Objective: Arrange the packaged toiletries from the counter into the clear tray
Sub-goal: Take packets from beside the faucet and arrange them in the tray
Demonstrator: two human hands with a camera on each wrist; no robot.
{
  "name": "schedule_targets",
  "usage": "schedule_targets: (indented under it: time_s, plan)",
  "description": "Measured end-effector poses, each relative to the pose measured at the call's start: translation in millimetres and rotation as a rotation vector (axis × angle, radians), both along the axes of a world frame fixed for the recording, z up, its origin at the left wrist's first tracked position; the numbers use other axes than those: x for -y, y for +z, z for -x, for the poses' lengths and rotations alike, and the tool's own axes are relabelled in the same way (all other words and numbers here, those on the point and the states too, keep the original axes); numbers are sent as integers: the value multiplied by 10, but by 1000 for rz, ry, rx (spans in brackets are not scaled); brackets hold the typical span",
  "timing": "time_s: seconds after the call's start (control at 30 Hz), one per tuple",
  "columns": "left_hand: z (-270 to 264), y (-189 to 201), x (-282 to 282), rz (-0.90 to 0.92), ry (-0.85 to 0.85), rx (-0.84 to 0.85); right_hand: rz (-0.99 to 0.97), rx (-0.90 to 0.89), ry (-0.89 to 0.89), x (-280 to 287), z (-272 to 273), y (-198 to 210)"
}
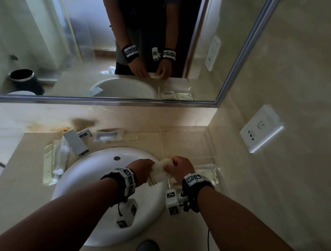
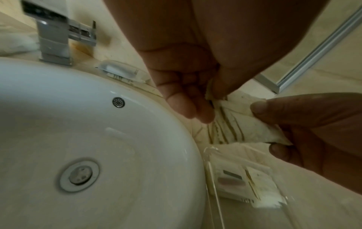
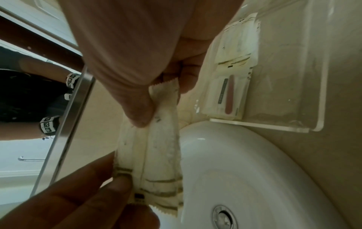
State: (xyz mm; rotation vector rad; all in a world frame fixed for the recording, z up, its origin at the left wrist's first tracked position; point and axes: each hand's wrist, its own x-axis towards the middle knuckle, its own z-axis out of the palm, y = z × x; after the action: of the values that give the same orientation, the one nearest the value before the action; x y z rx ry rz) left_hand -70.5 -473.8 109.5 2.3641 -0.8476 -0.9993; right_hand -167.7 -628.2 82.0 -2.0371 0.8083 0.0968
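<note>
Left hand [image 1: 141, 167] and right hand [image 1: 180, 166], each grip pinched on 1 end of a sachet [image 1: 160, 173], held taut just beside the clear tray [image 1: 212, 167], likely to straighten it before placing.

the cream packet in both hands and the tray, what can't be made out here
- Cream packet: print blurred in the right wrist view; in the head view the left hand and right hand cover its ends.
- Contents of that packet: hidden by its opaque wrapper in all views.
- Clear tray: far end cut off by the right wrist view's top edge.
- Packets left of the sink: too small and blurred to count, head view.
</note>
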Motion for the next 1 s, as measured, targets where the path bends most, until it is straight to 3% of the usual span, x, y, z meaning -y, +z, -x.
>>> schedule_targets:
  time_s: [0.13,0.5,0.83,1.0]
  plan:
    - [62,-111,189,-36,-46,77,-51,-42,-70,149,157,-199]
    - [334,-435,664,-127,-68,-48,-110,-73,-140,422,718,-484]
    - [386,-641,1099,-216,-241,40,-47,-285,-222,915,1006,-679]
    - [366,-671,1238,-256,-346,76,-2,-244,-338,1165,1008,-706]
